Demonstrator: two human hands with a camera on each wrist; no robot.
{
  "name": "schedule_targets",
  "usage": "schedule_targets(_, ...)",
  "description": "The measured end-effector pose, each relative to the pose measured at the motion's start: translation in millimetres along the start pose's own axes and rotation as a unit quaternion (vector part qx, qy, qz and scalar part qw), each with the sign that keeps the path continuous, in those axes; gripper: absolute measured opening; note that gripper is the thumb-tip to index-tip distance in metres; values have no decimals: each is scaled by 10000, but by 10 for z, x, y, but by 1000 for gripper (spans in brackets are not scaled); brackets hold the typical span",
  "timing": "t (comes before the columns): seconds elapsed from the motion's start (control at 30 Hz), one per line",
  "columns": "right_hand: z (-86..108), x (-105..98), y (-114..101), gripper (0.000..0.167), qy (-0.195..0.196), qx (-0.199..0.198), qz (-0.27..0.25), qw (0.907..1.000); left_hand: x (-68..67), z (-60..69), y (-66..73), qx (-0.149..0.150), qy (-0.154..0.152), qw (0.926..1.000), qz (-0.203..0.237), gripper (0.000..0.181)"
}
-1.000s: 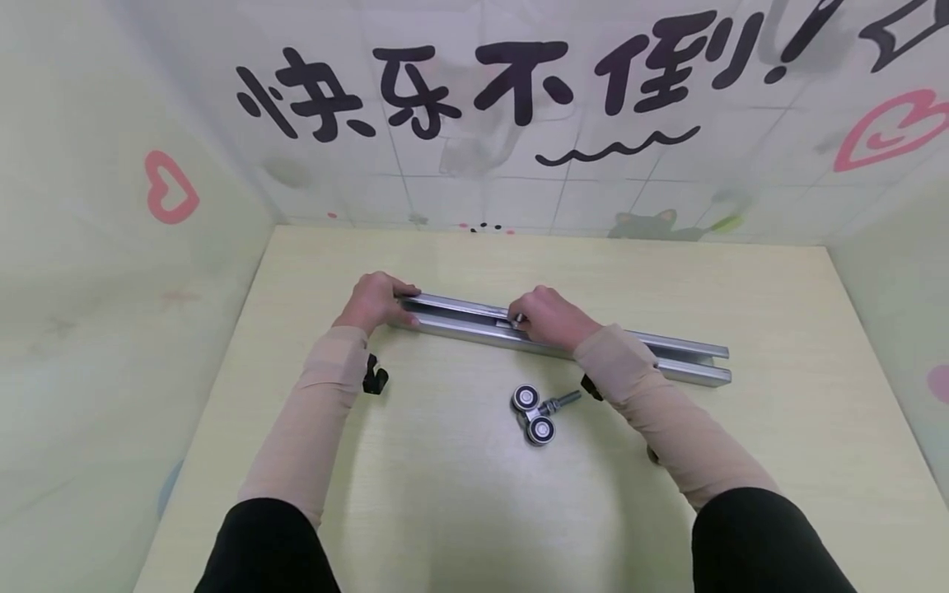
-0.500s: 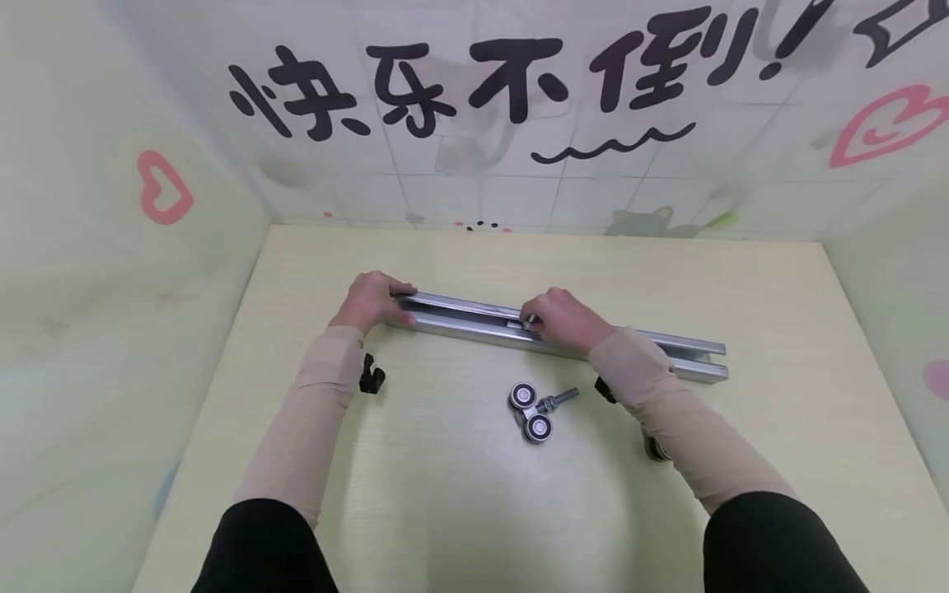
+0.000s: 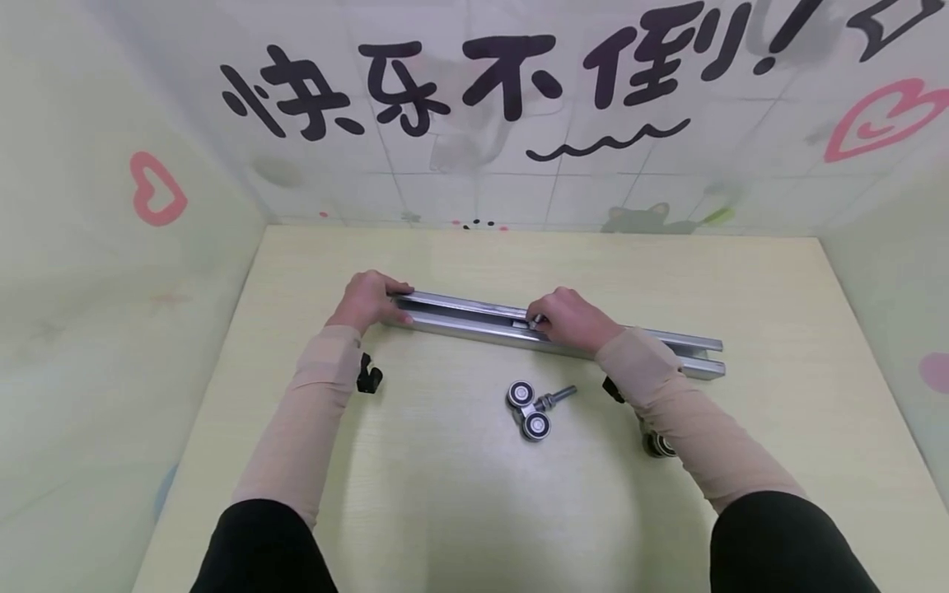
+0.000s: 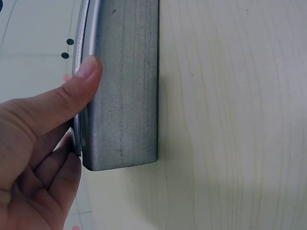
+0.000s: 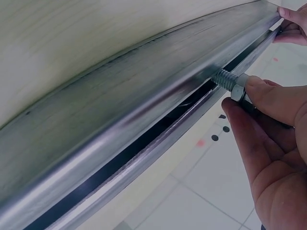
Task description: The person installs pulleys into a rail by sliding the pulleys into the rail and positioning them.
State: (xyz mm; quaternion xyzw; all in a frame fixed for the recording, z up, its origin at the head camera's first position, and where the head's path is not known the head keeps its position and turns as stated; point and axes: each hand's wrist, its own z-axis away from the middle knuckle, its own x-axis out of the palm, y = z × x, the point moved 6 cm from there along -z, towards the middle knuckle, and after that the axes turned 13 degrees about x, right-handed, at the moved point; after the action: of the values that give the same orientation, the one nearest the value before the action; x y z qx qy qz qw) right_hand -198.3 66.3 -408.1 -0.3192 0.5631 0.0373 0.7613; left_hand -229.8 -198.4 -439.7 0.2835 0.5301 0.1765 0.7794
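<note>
A silver metal rail (image 3: 463, 328) with a slot along its upper side lies across the table. My left hand (image 3: 368, 299) grips its left end, thumb on the near lip of the slot and fingers at the far side, as the left wrist view shows. Midway along the rail, my right hand (image 3: 572, 319) pinches a bolt (image 5: 224, 79) with a hex nut (image 5: 237, 93) on it. The bolt's thread stands up out of the slot. What it joins to inside the rail is mostly hidden.
On the table (image 3: 445, 486), nearer than the rail, lies a roller trolley (image 3: 532, 412) with a threaded bolt. Another roller (image 3: 656, 445) is partly covered by my right forearm. Printed fabric walls (image 3: 474, 148) enclose the back and sides.
My right hand has slid a little to the right along the rail with the bolt, slowing lately. The left hand stays on the rail's end. More of the second roller shows beside the right forearm.
</note>
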Motion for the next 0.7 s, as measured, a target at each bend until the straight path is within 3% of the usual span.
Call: schedule_targets(0.7, 199, -67, 224, 17, 71, -31, -91, 9999, -3, 3, -7, -13, -9, 10000, -85, 60)
